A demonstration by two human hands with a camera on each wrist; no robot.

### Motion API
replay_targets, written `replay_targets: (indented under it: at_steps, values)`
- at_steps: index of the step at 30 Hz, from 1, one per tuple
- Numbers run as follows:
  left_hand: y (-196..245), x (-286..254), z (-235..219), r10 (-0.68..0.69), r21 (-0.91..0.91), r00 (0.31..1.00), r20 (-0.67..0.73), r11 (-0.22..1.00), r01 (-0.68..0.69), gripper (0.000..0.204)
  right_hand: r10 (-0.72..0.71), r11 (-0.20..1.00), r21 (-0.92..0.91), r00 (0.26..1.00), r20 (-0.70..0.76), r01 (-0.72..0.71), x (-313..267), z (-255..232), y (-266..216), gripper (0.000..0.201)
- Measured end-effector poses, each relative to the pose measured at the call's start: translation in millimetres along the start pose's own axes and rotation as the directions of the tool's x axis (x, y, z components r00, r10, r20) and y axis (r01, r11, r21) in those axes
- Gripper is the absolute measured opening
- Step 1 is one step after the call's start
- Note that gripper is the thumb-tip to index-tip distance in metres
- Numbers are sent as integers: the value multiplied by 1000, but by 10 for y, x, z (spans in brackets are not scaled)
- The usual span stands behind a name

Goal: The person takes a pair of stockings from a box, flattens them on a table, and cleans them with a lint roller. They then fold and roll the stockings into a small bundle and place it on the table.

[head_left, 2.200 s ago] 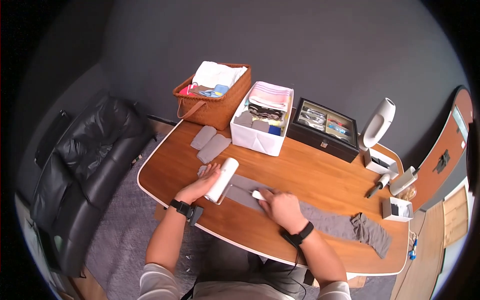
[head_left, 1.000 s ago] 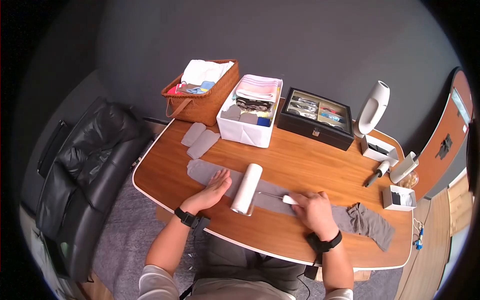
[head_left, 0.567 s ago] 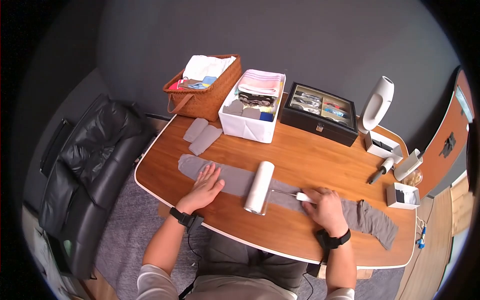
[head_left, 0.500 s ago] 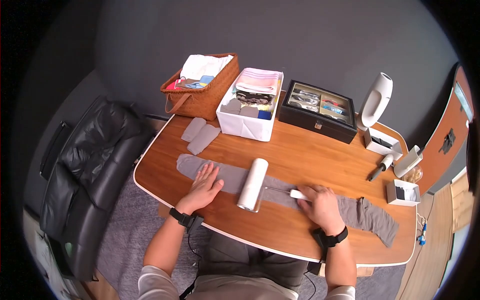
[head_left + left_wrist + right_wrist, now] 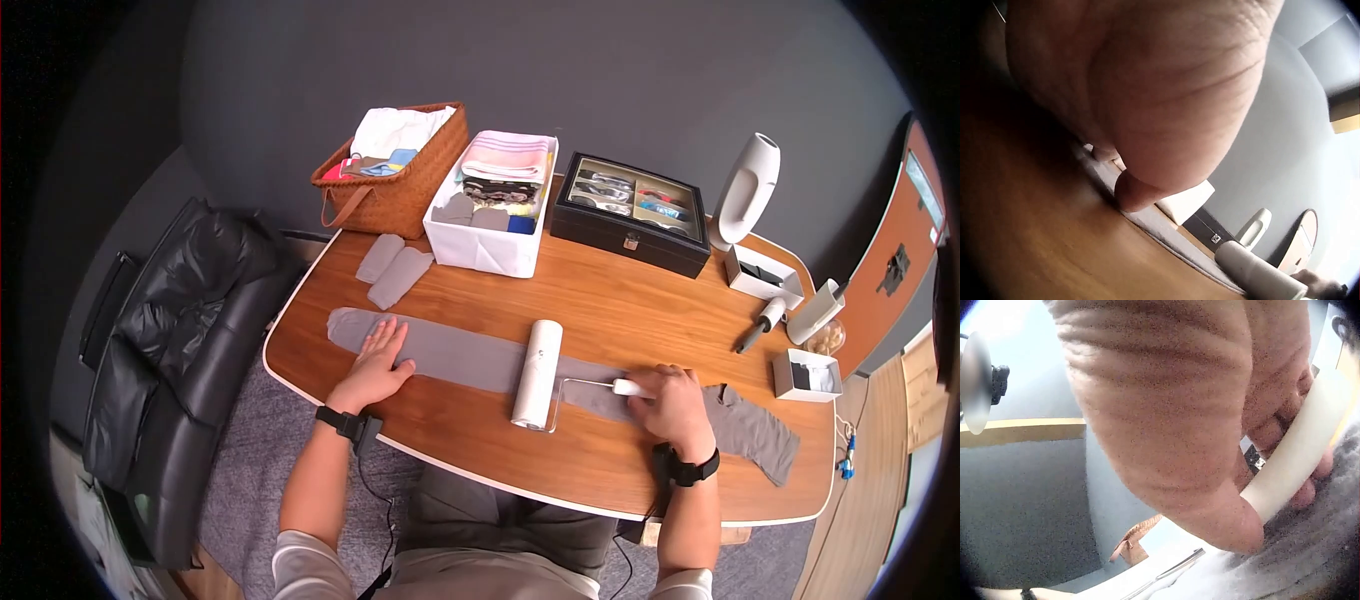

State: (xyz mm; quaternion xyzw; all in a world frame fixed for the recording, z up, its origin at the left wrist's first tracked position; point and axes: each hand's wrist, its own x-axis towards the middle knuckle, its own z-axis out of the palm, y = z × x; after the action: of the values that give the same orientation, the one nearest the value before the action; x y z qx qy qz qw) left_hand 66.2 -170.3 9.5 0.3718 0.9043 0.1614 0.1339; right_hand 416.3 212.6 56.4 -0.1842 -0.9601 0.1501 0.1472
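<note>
Beyond the fingers, pink cloth and grey rolls are held in the white bin (image 5: pixel 483 247), white cloth in the wicker basket (image 5: pixel 405 206), small items in the black case (image 5: pixel 628 240). The grey cloth (image 5: pixel 465 354) is pressed under the slightly spread fingers of the left hand (image 5: pixel 368 372). The lint roller (image 5: pixel 540 374), its handle gripped by the right hand's (image 5: pixel 678 408) curled fingers, has been moved farther from the left fingertips.

I've got a white lint roller (image 5: pixel 539 375) on plain grey cloth (image 5: pixel 465 354). Wood-brown tabletop (image 5: pixel 470 430), white edging. Woven basket (image 5: pixel 405 203) orange-brown; storage bin (image 5: pixel 480 248) white, holding a pink-and-white striped towel (image 5: pixel 507 157). Display case (image 5: pixel 640 242) black, cream lining. Couch (image 5: pixel 190 330) black.
</note>
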Motion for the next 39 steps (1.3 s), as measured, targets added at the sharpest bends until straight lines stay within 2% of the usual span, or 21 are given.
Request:
replay_targets:
  at_steps: [2,5,8,9,11,14,20,23,29,37,39]
  values:
    - [4,27,-42,-14,-14,1000,6,1000,14,81,-24,1000,9,1000,-10,24,19,17,-52,30]
    - [226,14,-2,25,156,986,-164,988,1,71,-42,999,25,999,-14,42,53,28,-147,27]
    - [717,6,80,159,-207,940,-302,952,-228,53,-51,998,43,998,-31,53,53,26,-207,24]
    - [849,34,198,223,-238,897,-382,914,-329,36,-56,997,44,998,-35,58,68,2,-228,24]
    - [1077,72,227,196,-361,948,-249,890,-279,36,-53,997,50,997,-51,55,85,-32,-229,23]
    - [1143,178,378,164,-272,939,-302,929,-250,36,-9,996,84,998,-63,14,86,-21,-184,23]
    - [1278,132,569,149,62,918,-369,989,-136,62,107,985,130,993,42,-112,84,60,-158,25]
    - [1294,129,549,97,81,946,-308,994,-75,74,109,987,112,991,77,-118,93,40,-176,26]
    - [1208,66,368,37,105,997,-61,994,-31,95,126,986,94,986,105,-136,86,16,-204,28]
    - [1127,14,411,10,98,1000,18,995,-11,97,128,970,204,991,26,-131,125,-10,-221,26]
    - [1141,10,402,16,91,1000,23,996,-18,95,88,974,208,996,8,-88,136,8,-290,25]
